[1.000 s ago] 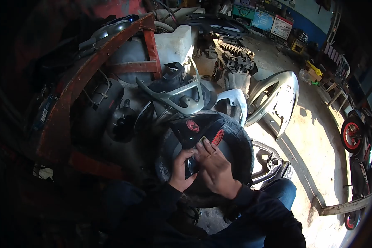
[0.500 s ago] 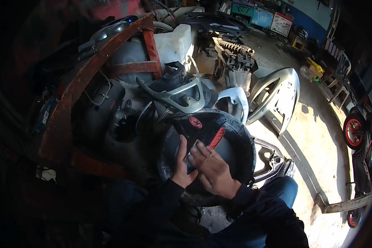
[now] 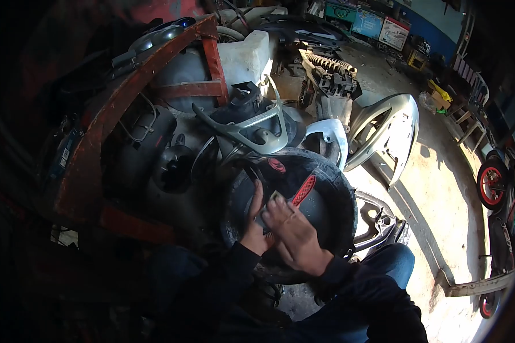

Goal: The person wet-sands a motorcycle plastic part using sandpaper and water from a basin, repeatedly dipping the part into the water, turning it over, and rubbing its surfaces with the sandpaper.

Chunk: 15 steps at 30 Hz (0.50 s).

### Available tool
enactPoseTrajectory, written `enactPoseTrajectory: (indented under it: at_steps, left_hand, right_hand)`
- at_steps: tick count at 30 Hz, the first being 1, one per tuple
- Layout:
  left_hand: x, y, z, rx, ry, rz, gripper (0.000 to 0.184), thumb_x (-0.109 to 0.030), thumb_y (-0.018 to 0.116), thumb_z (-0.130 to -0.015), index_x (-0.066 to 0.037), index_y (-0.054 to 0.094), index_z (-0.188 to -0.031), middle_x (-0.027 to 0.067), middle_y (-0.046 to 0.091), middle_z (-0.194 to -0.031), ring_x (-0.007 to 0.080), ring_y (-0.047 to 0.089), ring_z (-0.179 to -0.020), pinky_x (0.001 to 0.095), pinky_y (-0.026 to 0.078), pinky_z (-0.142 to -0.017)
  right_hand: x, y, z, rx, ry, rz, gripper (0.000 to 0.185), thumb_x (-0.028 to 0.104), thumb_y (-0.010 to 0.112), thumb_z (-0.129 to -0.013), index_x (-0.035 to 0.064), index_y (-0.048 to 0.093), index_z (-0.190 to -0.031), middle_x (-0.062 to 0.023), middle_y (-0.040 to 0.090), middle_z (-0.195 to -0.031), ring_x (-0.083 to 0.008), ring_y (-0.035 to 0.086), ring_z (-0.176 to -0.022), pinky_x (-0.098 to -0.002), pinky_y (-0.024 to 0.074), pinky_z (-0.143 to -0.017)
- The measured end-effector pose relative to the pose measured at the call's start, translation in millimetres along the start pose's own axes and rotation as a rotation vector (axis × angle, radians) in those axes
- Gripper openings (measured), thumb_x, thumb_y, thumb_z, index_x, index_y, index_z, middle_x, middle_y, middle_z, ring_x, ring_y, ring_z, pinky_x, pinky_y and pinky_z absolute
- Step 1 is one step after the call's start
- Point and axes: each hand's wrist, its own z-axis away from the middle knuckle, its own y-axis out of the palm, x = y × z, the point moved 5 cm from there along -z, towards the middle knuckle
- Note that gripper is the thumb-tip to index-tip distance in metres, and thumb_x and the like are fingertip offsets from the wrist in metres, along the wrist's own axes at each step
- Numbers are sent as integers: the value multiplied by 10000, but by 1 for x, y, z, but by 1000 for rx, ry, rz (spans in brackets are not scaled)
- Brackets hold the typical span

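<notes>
A glossy black motorcycle body panel with a red round emblem and a red mesh-patterned strip lies over a round black basin. My left hand grips the panel's near part, thumb stretched up along its left side. Pressed against the panel, the closed fingers of my right hand pinch a small tan piece that looks like sandpaper; the fingertips are slightly blurred. My hands hide the panel's lower end.
Beyond the basin lie a silver-green handle-like trim, a pale blue part and a large silver fairing. A rusty red metal frame rises on the left. A black bracket lies right of the basin; a motorcycle wheel stands far right.
The view has shifted slightly. My left hand and the panel have moved a little to the right, while my right hand stays bent over the panel in nearly the same place.
</notes>
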Motion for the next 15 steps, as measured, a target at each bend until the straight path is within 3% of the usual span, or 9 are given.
enactPoseTrajectory:
  at_steps: [1, 3, 4, 6, 8, 9, 11, 14, 15]
  left_hand:
    - [-5, -8, -13, 174, -33, 88, 495, -462, 450, -1043, -228, 443, -1480, 76, 558, -1360, 197, 550, -1254, 347, 535, -977]
    - [7, -22, -18, 232, -121, 191, 502, -450, 444, -1048, -221, 418, -1495, 85, 549, -1373, 197, 572, -1224, 354, 536, -981]
    - [9, -12, -6, 6, -5, 101, 534, -484, 458, -1032, -206, 426, -1486, 85, 556, -1367, 206, 587, -1201, 359, 536, -982]
    - [10, -2, -3, -35, 42, 59, 606, -553, 486, -998, -174, 442, -1468, 86, 569, -1354, 225, 616, -1157, 369, 536, -985]
    - [2, -22, -34, 446, -93, 269, 610, -564, 501, -990, -221, 421, -1488, 52, 541, -1401, 228, 591, -1217, 380, 517, -1016]
    - [-7, -6, -22, 186, 3, 119, 593, -564, 478, -1001, -196, 453, -1465, 54, 562, -1377, 222, 567, -1249, 386, 500, -1033]
    - [0, 19, 11, 2, 71, 22, 644, -612, 481, -979, -122, 509, -1396, 91, 609, -1294, 232, 600, -1197, 384, 508, -1018]
    - [20, -17, -9, -232, 137, 82, 774, -682, 439, -963, -17, 538, -1347, 169, 644, -1204, 245, 646, -1114, 371, 518, -992]
    - [13, -11, -5, -134, 98, 38, 792, -699, 428, -957, -18, 538, -1346, 165, 643, -1197, 235, 646, -1109, 367, 519, -983]
  right_hand:
    - [8, 4, 10, 43, -44, -48, 505, 59, 610, -810, -73, 572, -1296, -263, 552, -1365, -410, 490, -1343, -516, 375, -1115]
    - [1, 2, 5, 39, -51, -53, 509, 56, 611, -807, -74, 572, -1298, -263, 549, -1371, -409, 485, -1348, -514, 368, -1123]
    - [-4, 2, 0, 36, -51, -60, 513, 52, 611, -805, -76, 573, -1300, -262, 546, -1377, -408, 481, -1353, -512, 361, -1131]
    - [-9, 1, -7, 8, 25, -47, 506, 49, 605, -808, -65, 580, -1301, -260, 544, -1381, -408, 478, -1356, -511, 348, -1144]
    - [4, 3, 2, 4, 18, -68, 486, 46, 595, -816, -50, 591, -1292, -250, 546, -1386, -406, 482, -1352, -512, 356, -1139]
    - [2, 10, 12, 10, -3, -59, 480, 41, 584, -815, -45, 596, -1287, -250, 542, -1391, -407, 477, -1355, -514, 363, -1133]
    - [-8, 4, 3, -18, 15, -76, 479, 34, 579, -812, -47, 598, -1283, -250, 540, -1394, -408, 475, -1358, -513, 364, -1134]
    - [-25, 0, -5, -80, 114, -132, 480, 20, 565, -804, -53, 600, -1278, -257, 539, -1392, -415, 470, -1360, -516, 360, -1139]
    - [-17, 2, 0, -59, 98, -113, 476, 20, 566, -807, -53, 601, -1275, -254, 543, -1390, -414, 472, -1359, -517, 361, -1137]
